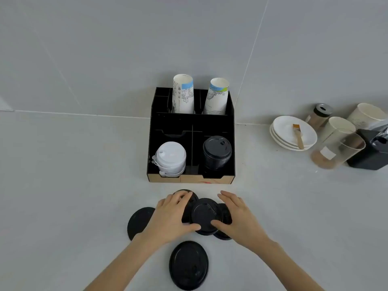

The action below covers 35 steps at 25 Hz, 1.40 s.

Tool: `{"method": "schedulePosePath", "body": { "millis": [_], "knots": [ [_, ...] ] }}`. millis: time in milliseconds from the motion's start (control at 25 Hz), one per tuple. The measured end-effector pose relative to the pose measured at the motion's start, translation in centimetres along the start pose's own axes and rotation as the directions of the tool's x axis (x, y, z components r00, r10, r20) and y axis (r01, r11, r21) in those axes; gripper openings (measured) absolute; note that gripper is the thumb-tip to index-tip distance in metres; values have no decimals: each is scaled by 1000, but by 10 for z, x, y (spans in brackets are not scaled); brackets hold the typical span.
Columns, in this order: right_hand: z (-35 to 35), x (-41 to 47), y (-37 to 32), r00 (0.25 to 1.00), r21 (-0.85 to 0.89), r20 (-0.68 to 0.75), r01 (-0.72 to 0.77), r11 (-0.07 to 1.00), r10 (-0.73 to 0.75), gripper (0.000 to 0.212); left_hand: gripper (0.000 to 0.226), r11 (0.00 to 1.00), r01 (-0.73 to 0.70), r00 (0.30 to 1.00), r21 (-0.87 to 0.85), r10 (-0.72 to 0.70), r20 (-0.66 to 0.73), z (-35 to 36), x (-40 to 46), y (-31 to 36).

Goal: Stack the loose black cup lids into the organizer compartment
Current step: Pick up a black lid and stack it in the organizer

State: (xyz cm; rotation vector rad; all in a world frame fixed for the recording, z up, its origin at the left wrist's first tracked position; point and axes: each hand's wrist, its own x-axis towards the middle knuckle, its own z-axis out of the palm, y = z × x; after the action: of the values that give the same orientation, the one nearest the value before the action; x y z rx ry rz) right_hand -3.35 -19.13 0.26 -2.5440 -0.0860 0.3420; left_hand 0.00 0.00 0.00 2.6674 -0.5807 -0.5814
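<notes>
A black organizer (191, 179) stands against the wall. Its front right compartment holds a stack of black lids (217, 153); the front left one holds white lids (171, 158). Several loose black lids lie on the counter in front of it. My left hand (170, 215) and my right hand (239, 217) close around a small pile of black lids (205, 216) from both sides, thumbs at its near edge. One loose lid (138, 221) lies left of my left hand, partly hidden by it. Another lid (188, 265) lies nearer to me, between my forearms.
Two paper cups (182, 94) stand upside down in the organizer's back compartments. At the right are stacked white plates (292, 133) with a small brush, a spice jar (320, 115), more cups, a clear glass (338, 151) and a black box (371, 152).
</notes>
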Motion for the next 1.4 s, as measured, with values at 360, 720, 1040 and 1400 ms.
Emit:
{"method": "schedulePosePath", "body": {
  "millis": [360,720,1040,1400],
  "knots": [
    [22,-2,11,1000,-27,12,19,999,-19,69,78,999,-12,1000,38,12,0,21,4,-1],
    [15,2,9,999,65,-12,43,997,-42,61,72,1000,-25,999,-11,24,-47,17,8,3],
    [-33,21,-3,981,92,-152,133,987,-118,58,69,989,-112,959,-99,82,-273,-21,27,14],
    [-70,59,-1,952,120,-289,136,983,-97,56,66,979,-164,937,-123,116,-328,-58,77,26]
  ]
}}
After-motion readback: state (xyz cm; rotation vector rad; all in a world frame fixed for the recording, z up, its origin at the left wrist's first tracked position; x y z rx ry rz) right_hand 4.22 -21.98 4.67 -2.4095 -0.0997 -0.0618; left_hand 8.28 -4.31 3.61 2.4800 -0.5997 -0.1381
